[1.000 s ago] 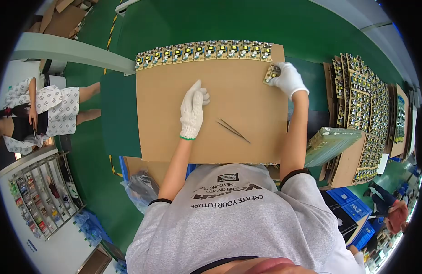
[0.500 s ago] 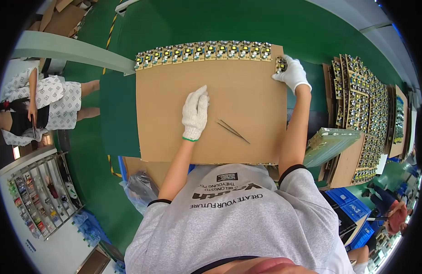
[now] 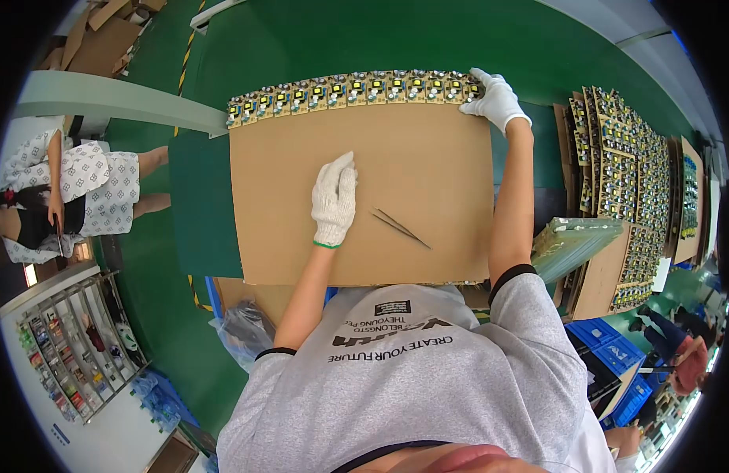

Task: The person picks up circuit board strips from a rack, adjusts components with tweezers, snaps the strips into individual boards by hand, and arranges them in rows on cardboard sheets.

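Board (image 3: 473, 90) under right hand (image 3: 494, 98), row's end.

Circuit boards (image 3: 353, 88) line the cardboard sheet's (image 3: 427, 165) far edge; tweezers (image 3: 401, 227) lie mid-sheet.

- The gloved right hand (image 3: 494, 98) rests on the end of the row of circuit boards (image 3: 353, 88) along the cardboard sheet's (image 3: 412, 158) far edge.
- The gloved left hand (image 3: 334, 201) lies flat on the sheet (tweezers (image 3: 401, 227) just beside it).

Single head view, steep downward, fisheye, close over cardboard sheet (image 3: 396, 173).
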Demonstrator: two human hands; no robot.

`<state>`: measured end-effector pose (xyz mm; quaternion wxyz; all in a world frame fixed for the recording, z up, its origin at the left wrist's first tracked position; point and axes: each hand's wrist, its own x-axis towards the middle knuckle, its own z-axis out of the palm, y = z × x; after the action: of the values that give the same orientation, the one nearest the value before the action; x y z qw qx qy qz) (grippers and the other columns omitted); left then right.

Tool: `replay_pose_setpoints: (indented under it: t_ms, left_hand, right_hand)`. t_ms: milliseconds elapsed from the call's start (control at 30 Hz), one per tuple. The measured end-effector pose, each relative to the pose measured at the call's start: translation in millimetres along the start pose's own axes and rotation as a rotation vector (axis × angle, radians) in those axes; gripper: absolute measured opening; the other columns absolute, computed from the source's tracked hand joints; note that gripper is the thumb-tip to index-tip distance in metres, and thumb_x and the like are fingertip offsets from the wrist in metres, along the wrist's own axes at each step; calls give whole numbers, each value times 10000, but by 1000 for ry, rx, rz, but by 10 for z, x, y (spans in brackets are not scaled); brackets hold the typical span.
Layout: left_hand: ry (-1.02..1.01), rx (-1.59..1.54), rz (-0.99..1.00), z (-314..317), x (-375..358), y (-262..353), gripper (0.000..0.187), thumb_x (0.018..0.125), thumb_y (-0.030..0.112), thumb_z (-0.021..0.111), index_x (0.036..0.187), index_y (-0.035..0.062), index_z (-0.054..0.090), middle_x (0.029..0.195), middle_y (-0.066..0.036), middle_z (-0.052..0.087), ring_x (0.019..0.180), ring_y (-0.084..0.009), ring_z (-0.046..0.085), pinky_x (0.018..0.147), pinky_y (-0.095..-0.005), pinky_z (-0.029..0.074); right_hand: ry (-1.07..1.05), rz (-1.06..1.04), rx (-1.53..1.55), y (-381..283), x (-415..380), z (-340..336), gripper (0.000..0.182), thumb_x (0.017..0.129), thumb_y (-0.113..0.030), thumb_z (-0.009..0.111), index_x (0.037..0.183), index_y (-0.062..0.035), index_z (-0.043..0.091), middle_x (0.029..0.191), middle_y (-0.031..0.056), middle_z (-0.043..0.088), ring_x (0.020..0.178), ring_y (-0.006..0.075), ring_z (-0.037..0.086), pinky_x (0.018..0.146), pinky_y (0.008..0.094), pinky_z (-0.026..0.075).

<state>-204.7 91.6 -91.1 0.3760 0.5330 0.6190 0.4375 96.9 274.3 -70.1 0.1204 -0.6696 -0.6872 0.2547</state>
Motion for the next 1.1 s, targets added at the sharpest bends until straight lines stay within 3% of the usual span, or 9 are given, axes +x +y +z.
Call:
replay_pose_setpoints:
  t_ms: [267, 400, 567, 700, 800, 833, 900, 1000, 1100]
  left_hand:
    - [46, 72, 71, 35, 12, -28, 257, 926, 146, 491, 1123, 13, 589, 967, -119, 595, 822, -214, 606, 758, -325, 498]
    - [-5, 132, 145, 10, 21, -160, 270, 939, 126, 482, 1164, 5, 569, 1043, -105, 563, 856, -176, 595, 771, -298, 515]
    - [39, 287, 288, 61, -42, -72, 285, 926, 109, 504, 1185, 3, 558, 1060, -116, 560, 905, -200, 590, 815, -311, 495]
    - [58, 130, 244, 161, -103, -38, 312, 915, 100, 524, 1213, 6, 541, 1080, -135, 554, 951, -217, 587, 843, -335, 482]
    - [28, 226, 206, 116, -124, 23, 334, 910, 94, 533, 1233, 9, 526, 1095, -152, 548, 983, -232, 584, 856, -346, 477]
    - [18, 225, 218, 106, -138, 15, 334, 910, 94, 533, 1233, 9, 526, 1095, -152, 548, 983, -232, 584, 856, -346, 477]
    - [29, 168, 212, 138, -123, -35, 337, 913, 102, 530, 1237, 9, 524, 1091, -152, 551, 987, -233, 581, 862, -346, 473]
    - [38, 170, 227, 140, -107, 34, 337, 916, 110, 527, 1237, 7, 524, 1088, -151, 554, 991, -236, 579, 867, -345, 469]
    - [53, 251, 226, 176, -131, 85, 335, 919, 118, 523, 1232, 1, 527, 1087, -148, 557, 995, -239, 577, 873, -342, 466]
  right_hand:
    - [168, 136, 35, -365, -675, -39, 811, 644, -163, 798, 1342, -45, 402, 1243, 211, 497, 1130, 350, 503, 936, 390, 436]
    - [508, -256, 6, -416, -1344, 409, 576, 714, -182, 750, 1221, -43, 515, 1152, 196, 566, 1043, 365, 540, 904, 425, 441]
    - [231, -315, 26, -702, -2506, 330, 448, 740, -195, 717, 1141, -49, 581, 1053, 167, 625, 981, 333, 581, 851, 395, 468]
    - [311, 56, 734, -490, -3300, -256, 293, 791, -212, 664, 1009, -22, 623, 859, 116, 646, 769, 265, 601, 721, 350, 495]
    - [842, 293, 560, 186, -3598, -606, 332, 917, -315, 564, 1066, -21, 600, 926, 45, 642, 735, 173, 582, 651, 302, 480]
    - [1064, 357, 1428, 582, -3703, -689, 375, 927, -350, 546, 1124, -34, 583, 972, 60, 637, 799, 184, 594, 713, 304, 486]
    - [1512, 558, 1583, 1129, -3797, -970, 411, 915, -343, 566, 1185, -34, 567, 1009, 98, 631, 894, 201, 600, 794, 329, 484]
    - [1627, 685, 1224, 2250, -4121, -1013, 600, 800, -487, 668, 1109, 17, 563, 1085, 130, 611, 1008, 250, 581, 863, 356, 469]
    - [1466, 1437, 216, 2616, -4105, -1321, 811, 699, -581, 713, 1169, 59, 549, 1187, 150, 576, 1082, 277, 553, 919, 359, 430]
